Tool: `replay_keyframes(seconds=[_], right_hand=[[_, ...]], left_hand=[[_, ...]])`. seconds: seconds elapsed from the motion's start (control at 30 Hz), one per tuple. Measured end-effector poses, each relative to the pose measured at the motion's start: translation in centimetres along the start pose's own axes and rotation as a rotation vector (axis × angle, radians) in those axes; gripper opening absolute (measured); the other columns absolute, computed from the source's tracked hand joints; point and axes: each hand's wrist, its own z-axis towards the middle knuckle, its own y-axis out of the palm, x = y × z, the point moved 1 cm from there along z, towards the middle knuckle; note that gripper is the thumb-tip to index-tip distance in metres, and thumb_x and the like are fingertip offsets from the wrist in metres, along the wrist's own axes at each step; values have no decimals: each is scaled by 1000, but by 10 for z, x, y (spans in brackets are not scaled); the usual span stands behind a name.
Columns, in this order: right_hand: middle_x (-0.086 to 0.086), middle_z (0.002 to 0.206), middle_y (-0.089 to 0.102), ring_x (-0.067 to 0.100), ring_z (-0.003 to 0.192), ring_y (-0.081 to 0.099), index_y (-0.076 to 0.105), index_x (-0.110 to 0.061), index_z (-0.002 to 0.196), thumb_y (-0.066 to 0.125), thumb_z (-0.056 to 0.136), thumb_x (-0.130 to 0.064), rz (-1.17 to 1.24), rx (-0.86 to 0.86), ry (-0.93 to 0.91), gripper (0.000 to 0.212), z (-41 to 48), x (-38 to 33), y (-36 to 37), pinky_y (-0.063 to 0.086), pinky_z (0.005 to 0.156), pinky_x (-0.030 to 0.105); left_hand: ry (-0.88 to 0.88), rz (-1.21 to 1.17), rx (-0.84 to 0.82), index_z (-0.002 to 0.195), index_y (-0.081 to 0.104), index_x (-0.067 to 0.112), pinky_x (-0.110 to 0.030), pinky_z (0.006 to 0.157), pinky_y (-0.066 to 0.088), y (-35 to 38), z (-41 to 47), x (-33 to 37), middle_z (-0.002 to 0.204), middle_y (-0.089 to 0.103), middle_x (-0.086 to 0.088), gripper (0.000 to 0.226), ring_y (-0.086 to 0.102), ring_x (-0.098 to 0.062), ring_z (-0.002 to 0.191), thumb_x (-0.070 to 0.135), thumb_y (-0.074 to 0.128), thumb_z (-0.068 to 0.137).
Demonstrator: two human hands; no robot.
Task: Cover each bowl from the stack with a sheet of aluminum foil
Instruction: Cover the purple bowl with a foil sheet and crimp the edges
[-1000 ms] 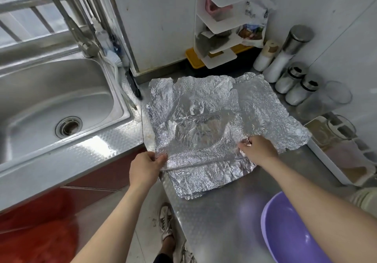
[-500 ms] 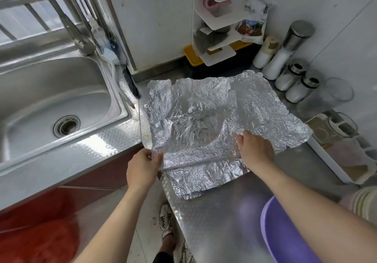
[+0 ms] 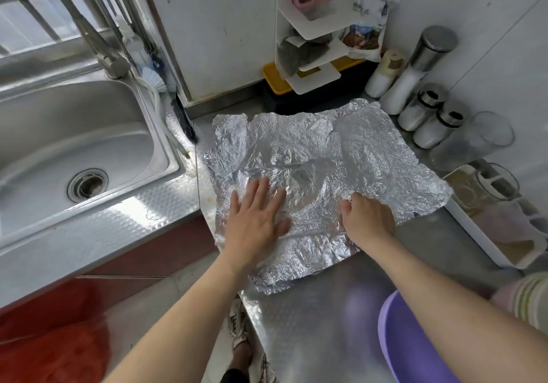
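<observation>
Pressing the left hand (image 3: pixel 256 219) flat, fingers straight and spread, onto crumpled foil sheets (image 3: pixel 370 151) lying mid-desk (image 3: pixel 311 323); apparently pinching a fold of them with the curled right hand (image 3: pixel 366 219) at 3 o'clock. Working with a purple basin (image 3: pixel 409 347) at 5 o'clock and the sink (image 3: pixel 59 145) at 9 o'clock.

A steel sink (image 3: pixel 74 133) sits left of the counter (image 3: pixel 311 323). A white corner shelf (image 3: pixel 318 78) stands against the back wall. To its right are several shakers (image 3: pixel 415 112), perhaps holding seasoning.
</observation>
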Motion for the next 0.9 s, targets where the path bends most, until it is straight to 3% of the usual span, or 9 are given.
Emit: replay_keyframes(seconds=[0.2,0.3,0.4,0.47,0.53,0.67,0.8,0.9], right_hand=[[6,98,67,27,92,62,57,-11,108,36,100,-38,69,-36,79,36,0,4,0,44,84,39],[10,114,58,28,106,52,48,-12,118,52,93,-36,-3,82,91,36,-2,1,-12,41,89,42],[16,152,23,33,140,22,25,-15,145,49,92,-24,-18,175,-164,59,-8,-29,-20,30,110,46],[5,161,-5,25,148,-5,5,-21,153,37,99,-28,37,52,-389,63,-10,-60,-11,11,120,45],[-4,158,-21,16,145,-22,-10,-27,152,22,101,-43,61,-99,-472,62,-9,-79,10,-1,121,43],[-10,155,-31,12,142,-27,-20,-32,149,3,95,-62,17,-113,-392,66,6,-58,35,-3,120,46],[-8,154,-32,14,144,-24,-28,-31,146,-1,93,-67,32,-60,-211,70,17,-25,31,-9,118,45],[-5,157,-26,15,145,-21,-25,-28,148,-1,93,-66,-1,-41,-184,70,19,-23,33,-8,118,43]], left_hand=[[2,29,-81,149,-15,43,-59,111,-18,14,-1,-6,157,-29,0,68,-32,-21,142,73,7,92],[9,44,-97,148,-19,44,-65,110,-15,17,1,-7,156,-32,1,72,-35,-20,141,77,6,90],[5,39,-111,148,-20,44,-68,110,-11,18,2,-8,156,-32,1,73,-34,-21,141,78,6,88],[4,21,-107,148,-20,44,-68,111,-9,18,1,-8,156,-32,2,74,-34,-20,141,78,7,88],[-1,10,-103,147,-22,44,-68,111,-9,18,0,-8,156,-32,3,74,-34,-18,141,77,9,88],[-5,9,-100,147,-22,44,-68,111,-8,20,0,-9,156,-31,3,73,-36,-18,140,78,7,88],[-6,-1,-112,147,-19,47,-70,110,-7,18,1,-10,156,-32,3,75,-36,-21,140,81,6,86],[-38,12,-121,146,-18,49,-69,108,-14,9,4,-7,155,-32,2,76,-31,-24,142,84,9,83]])
